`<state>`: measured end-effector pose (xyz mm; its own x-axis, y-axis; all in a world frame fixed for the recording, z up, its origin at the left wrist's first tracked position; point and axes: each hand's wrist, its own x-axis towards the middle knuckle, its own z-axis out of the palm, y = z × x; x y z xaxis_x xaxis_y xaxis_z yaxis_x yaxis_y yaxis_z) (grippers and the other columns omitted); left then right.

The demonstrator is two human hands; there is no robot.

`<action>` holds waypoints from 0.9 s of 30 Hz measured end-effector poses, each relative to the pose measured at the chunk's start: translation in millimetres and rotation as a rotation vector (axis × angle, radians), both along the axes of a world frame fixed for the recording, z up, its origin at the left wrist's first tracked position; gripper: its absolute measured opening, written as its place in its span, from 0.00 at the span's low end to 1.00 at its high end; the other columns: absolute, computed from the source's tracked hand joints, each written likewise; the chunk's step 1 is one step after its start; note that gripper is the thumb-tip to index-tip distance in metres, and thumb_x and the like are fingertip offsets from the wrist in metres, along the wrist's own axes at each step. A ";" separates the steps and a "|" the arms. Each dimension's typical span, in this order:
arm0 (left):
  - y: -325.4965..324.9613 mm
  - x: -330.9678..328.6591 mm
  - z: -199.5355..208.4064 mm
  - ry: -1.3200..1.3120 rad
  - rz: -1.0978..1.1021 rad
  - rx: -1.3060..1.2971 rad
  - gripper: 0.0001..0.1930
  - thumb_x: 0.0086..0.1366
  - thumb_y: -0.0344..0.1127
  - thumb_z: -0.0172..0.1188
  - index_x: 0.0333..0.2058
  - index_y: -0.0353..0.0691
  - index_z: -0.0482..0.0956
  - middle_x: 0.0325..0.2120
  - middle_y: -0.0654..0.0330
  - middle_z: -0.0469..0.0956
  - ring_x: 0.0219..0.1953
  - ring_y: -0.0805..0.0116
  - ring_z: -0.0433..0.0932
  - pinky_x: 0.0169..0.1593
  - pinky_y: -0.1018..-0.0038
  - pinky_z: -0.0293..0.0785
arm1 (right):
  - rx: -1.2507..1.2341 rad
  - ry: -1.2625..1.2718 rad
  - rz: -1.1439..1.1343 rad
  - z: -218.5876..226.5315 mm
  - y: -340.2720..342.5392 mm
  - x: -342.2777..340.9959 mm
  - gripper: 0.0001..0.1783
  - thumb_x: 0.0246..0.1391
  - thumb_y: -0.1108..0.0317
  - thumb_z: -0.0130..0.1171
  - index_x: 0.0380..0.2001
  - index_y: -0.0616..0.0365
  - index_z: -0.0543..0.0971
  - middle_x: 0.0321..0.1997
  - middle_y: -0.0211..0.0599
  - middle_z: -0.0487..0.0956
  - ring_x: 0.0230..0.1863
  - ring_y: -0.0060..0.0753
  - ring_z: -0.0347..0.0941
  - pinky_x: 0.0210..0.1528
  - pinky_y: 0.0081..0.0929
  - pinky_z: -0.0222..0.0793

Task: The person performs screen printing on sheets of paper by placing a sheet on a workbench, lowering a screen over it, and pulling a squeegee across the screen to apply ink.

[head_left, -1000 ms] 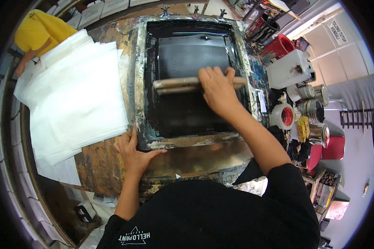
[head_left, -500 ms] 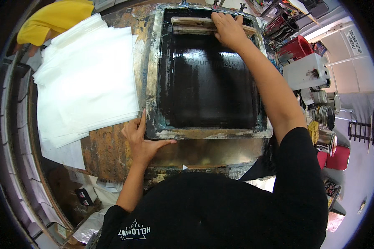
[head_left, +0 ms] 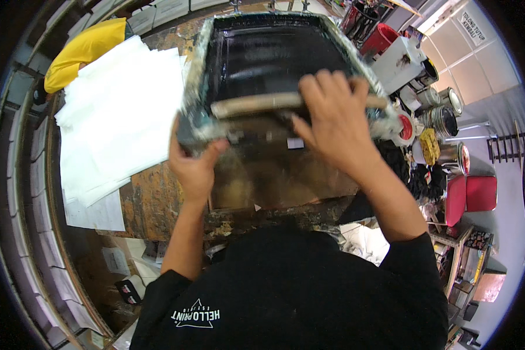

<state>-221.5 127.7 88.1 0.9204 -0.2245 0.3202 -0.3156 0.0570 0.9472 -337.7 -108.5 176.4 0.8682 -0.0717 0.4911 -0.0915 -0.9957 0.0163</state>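
A screen-printing frame (head_left: 196, 76) with a paint-crusted rim and glossy black ink on its mesh lies before me, its near end apparently raised off the board and blurred. My left hand (head_left: 192, 169) grips the frame's near left corner, thumb in front, fingers along the side. Across the near end of the mesh sits a squeegee (head_left: 254, 105) with a pale wooden handle. My right hand (head_left: 335, 119) is wrapped over that handle, right of its middle. Under the frame's near edge shows the brownish printing board (head_left: 274, 184); a small pale rectangle (head_left: 295, 143) is visible near that edge.
A stack of white sheets (head_left: 119, 122) lies left of the frame, with a yellow cloth or bag (head_left: 87, 52) beyond it. To the right stand a white jerrycan (head_left: 398, 61), a red bucket (head_left: 380, 39) and several tins. A rack (head_left: 38, 192) lines the far left.
My right hand has drawn the squeegee from the far end of the frame to the near end. My left hand has moved onto the near left corner, and that end appears to have risen.
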 end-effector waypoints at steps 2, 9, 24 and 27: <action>-11.8 18.8 24.6 -0.139 0.032 -0.042 0.46 0.64 0.44 0.79 0.72 0.29 0.64 0.55 0.51 0.81 0.51 0.64 0.81 0.55 0.68 0.80 | -0.045 -0.113 -0.027 39.1 -7.6 23.0 0.24 0.50 0.58 0.70 0.46 0.55 0.75 0.42 0.41 0.77 0.49 0.47 0.75 0.55 0.49 0.64; -82.1 160.2 -16.5 -0.141 0.049 -0.077 0.23 0.79 0.46 0.59 0.60 0.31 0.74 0.30 0.58 0.81 0.37 0.71 0.80 0.46 0.70 0.76 | 0.131 0.064 -0.138 149.5 -30.7 85.7 0.31 0.74 0.42 0.43 0.25 0.54 0.75 0.25 0.32 0.74 0.27 0.32 0.69 0.38 0.32 0.72; -162.6 262.7 -103.3 -0.549 0.060 0.655 0.12 0.72 0.45 0.67 0.45 0.45 0.91 0.32 0.49 0.85 0.33 0.54 0.84 0.39 0.63 0.79 | 0.137 -0.009 -0.025 171.7 -52.4 99.0 0.40 0.72 0.35 0.41 0.21 0.60 0.79 0.21 0.40 0.76 0.25 0.33 0.73 0.31 0.37 0.73; -104.9 237.9 -69.0 -0.420 0.125 0.493 0.14 0.74 0.42 0.66 0.45 0.36 0.89 0.26 0.47 0.86 0.25 0.63 0.81 0.35 0.68 0.76 | 0.297 0.092 -0.017 181.2 -56.7 97.9 0.40 0.72 0.34 0.41 0.22 0.60 0.79 0.20 0.39 0.76 0.24 0.33 0.72 0.29 0.36 0.72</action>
<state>16.4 22.9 19.1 0.7683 -0.3363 0.5446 -0.6400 -0.4129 0.6480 -239.8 -165.2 357.6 0.9053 -0.2151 0.3662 -0.1196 -0.9564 -0.2663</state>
